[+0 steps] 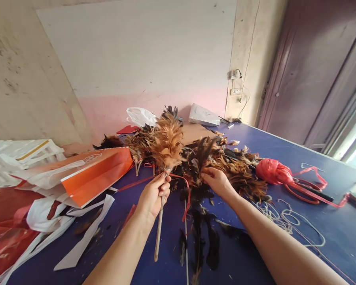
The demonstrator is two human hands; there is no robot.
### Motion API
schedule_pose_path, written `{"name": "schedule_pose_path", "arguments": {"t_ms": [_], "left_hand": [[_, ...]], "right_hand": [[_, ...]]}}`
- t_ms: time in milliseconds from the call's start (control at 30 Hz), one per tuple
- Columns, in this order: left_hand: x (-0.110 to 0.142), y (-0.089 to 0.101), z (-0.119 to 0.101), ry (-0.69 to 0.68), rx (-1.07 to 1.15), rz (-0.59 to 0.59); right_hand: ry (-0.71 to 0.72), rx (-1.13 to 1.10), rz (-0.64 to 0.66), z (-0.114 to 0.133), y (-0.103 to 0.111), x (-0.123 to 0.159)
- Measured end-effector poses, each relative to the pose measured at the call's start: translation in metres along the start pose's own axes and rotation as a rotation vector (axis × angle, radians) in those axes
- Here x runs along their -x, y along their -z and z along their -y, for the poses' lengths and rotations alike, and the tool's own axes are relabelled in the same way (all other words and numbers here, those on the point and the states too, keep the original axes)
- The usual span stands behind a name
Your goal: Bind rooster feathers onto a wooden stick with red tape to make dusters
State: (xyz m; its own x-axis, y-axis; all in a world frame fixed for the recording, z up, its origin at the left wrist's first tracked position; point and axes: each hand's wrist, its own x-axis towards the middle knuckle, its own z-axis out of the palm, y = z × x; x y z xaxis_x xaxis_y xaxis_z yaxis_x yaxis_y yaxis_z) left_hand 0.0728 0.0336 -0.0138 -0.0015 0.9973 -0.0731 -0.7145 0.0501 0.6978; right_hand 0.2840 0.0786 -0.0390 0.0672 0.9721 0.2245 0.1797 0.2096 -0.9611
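My left hand [156, 192] is closed around the stick of a feather duster [167, 144], just below its fluffy brown feathers. The bare wooden handle [158, 237] points down toward me, and a red plastic ribbon [187, 196] trails from the binding at its neck. To the right, my right hand [218, 180] pinches at dark feathers [203, 156] in the pile; its fingertips are partly hidden among them. Loose brown and black feathers [240, 170] are heaped behind and beside both hands. Several long black feathers [213, 241] lie on the blue table [234, 265] in front.
An orange and white paper bag [97, 178] and white strips [86, 237] lie at left, near red plastic [8, 229]. At right are a ball of red plastic ribbon [273, 171], scissors [311, 190] and tangled pale string [284, 217]. A white package [203, 114] stands by the wall.
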Motion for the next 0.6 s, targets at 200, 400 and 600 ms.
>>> {"name": "schedule_pose_path", "arguments": {"t_ms": [200,400,600], "left_hand": [[0.008,-0.007,0.002,0.151,0.142,0.17],[0.019,-0.007,-0.005,0.143,0.275,0.363],[0.025,-0.007,-0.007,0.111,0.217,0.408]], "right_hand": [[0.095,0.053,-0.103,0.011,-0.006,0.006],[0.073,0.213,-0.186,0.018,0.05,-0.012],[0.043,0.589,-0.237,-0.001,0.095,-0.028]]}}
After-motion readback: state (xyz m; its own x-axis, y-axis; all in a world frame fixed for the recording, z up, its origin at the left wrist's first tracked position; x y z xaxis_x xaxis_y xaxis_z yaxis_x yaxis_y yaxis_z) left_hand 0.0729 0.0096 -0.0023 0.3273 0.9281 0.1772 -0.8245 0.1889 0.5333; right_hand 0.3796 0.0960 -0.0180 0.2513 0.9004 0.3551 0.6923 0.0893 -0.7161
